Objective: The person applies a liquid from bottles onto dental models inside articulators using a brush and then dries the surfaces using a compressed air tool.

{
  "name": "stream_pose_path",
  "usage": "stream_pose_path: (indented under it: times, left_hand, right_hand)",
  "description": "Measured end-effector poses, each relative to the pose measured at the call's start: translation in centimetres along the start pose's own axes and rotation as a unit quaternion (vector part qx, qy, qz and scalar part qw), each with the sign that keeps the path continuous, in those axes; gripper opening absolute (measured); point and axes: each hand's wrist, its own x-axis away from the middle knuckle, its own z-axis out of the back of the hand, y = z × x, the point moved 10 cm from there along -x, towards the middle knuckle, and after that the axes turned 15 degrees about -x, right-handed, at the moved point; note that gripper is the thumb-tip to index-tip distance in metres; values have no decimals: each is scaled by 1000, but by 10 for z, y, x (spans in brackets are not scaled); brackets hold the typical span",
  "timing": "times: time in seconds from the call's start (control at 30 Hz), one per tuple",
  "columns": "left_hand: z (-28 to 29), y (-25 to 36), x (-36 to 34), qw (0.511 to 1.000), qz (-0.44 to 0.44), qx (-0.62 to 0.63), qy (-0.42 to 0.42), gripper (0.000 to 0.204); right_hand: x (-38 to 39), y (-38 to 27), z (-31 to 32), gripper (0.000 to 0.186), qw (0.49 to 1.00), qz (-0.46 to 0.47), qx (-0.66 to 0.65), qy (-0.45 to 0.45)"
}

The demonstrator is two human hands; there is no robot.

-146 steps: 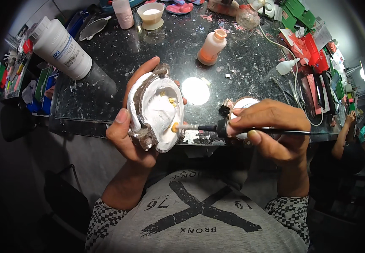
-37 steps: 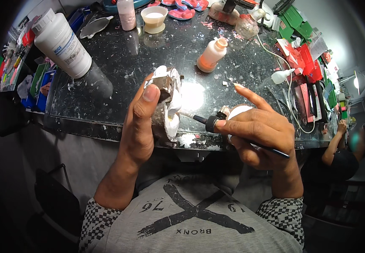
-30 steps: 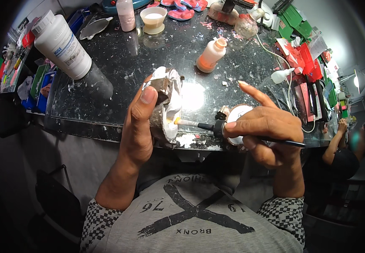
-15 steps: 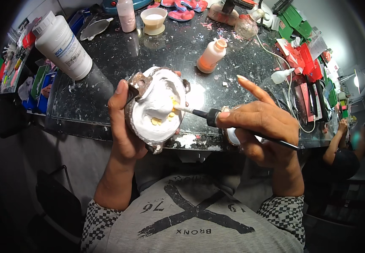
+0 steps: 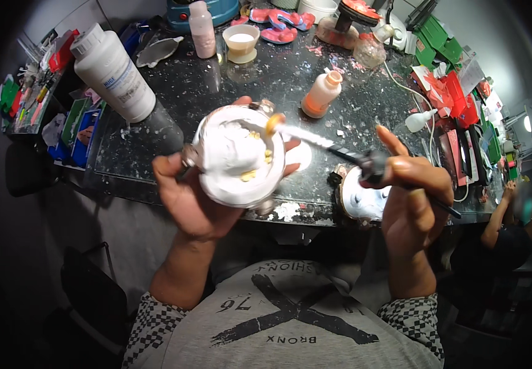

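Note:
My left hand (image 5: pixel 198 215) is closed round a metal flask filled with white plaster (image 5: pixel 232 157), tilted up toward me, with small yellowish pieces in its hollow. My right hand (image 5: pixel 416 190) grips a black-handled brush (image 5: pixel 349 157); its blurred pale shaft points left, with a yellow-orange tip at the flask's upper right rim. Whether the tip touches the rim I cannot tell. A second white-filled flask half (image 5: pixel 355 203) rests on the bench, partly behind my right hand. A small bottle of orange liquid (image 5: pixel 321 101) stands beyond the brush.
On the dark bench (image 5: pixel 136 154) are a large white bottle (image 5: pixel 118 77), a pink bottle (image 5: pixel 203 31), a cup (image 5: pixel 241 46) and pink-blue moulded pieces (image 5: pixel 278 34). Red and green trays and a cable crowd the right side (image 5: pixel 432 43). A co-worker (image 5: pixel 500 227) sits at the far right.
My left hand has turned the flask from edge-on to face-up and moved slightly right. The brush has risen from the inside of the hollow to the upper right rim.

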Motion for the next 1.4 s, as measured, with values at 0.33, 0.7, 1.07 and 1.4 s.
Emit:
stream_pose_path:
  times: [0.33,0.7,1.07,1.4]
  left_hand:
    - [-37,-14,24,988,-122,78,-58,120]
    - [-27,-25,13,992,-20,120,-13,68]
    - [-16,-27,14,992,-18,119,36,78]
    - [-5,-17,19,980,-66,178,63,76]
  right_hand:
    - [22,52,-58,46,957,-11,-177,229]
    - [-10,12,-42,23,975,63,208,-37]
    - [-10,-7,-60,27,967,11,211,-139]
    - [-8,-8,-41,16,983,-29,148,-107]
